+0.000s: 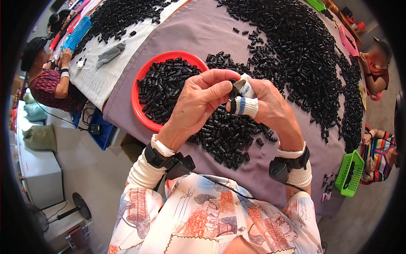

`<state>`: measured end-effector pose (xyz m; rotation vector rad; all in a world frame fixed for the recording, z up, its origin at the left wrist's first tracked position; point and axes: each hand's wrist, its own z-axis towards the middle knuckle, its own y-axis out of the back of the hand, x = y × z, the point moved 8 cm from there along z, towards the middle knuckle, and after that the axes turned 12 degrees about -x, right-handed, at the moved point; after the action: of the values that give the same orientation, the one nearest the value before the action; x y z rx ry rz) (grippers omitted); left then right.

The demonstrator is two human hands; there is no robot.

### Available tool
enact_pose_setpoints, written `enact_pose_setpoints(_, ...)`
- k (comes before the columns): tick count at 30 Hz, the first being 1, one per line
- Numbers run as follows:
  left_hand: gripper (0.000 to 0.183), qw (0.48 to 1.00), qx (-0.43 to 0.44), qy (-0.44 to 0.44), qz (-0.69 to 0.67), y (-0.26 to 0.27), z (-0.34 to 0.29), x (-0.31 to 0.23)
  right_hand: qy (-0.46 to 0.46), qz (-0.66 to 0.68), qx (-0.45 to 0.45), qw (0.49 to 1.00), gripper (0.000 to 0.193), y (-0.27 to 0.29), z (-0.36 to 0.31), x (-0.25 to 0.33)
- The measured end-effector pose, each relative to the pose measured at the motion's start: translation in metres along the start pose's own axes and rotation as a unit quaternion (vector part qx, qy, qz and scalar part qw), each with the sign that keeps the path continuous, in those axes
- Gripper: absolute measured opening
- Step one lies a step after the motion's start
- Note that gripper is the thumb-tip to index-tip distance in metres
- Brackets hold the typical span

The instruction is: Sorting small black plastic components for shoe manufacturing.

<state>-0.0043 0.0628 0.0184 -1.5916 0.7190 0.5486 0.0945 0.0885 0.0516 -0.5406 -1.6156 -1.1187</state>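
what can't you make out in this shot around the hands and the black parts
- Head view: the small black part pinched between the left hand and right hand is mostly covered by fingers; its shape is unclear.
- The near rim of the red bowl is hidden behind the left hand.
- What the green basket holds is too small to tell.

Floor: pale grey concrete point(91, 169), bare and evenly lit.
Counter: long, draped in a mauve cloth point(198, 29) with a white cloth point(95, 80) at its far left.
Left side: a white cabinet point(40, 169), grey-green sacks point(40, 137), a blue crate point(103, 133) under the counter's edge.
Lower left: a black round stand base point(80, 206).
Light: soft, daylight-like, without hard shadows.
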Motion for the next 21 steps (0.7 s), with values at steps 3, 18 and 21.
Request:
enact_pose_setpoints(3,0.022,1.0,-0.002,-0.003,0.006,0.001,0.0,0.001,0.041,0.028,-0.014,0.999,0.028,-0.002,0.0,-0.002)
enact_pose_setpoints(18,0.021,0.999,-0.031,-0.015,-0.03,-0.001,0.003,0.002,-0.008,0.063,-0.046,0.997,0.023,0.004,0.0,-0.003)
enact_pose_setpoints(21,0.021,0.998,-0.033,-0.008,-0.06,-0.002,0.002,0.002,-0.016,0.062,-0.058,0.996,0.024,0.006,0.001,-0.008)
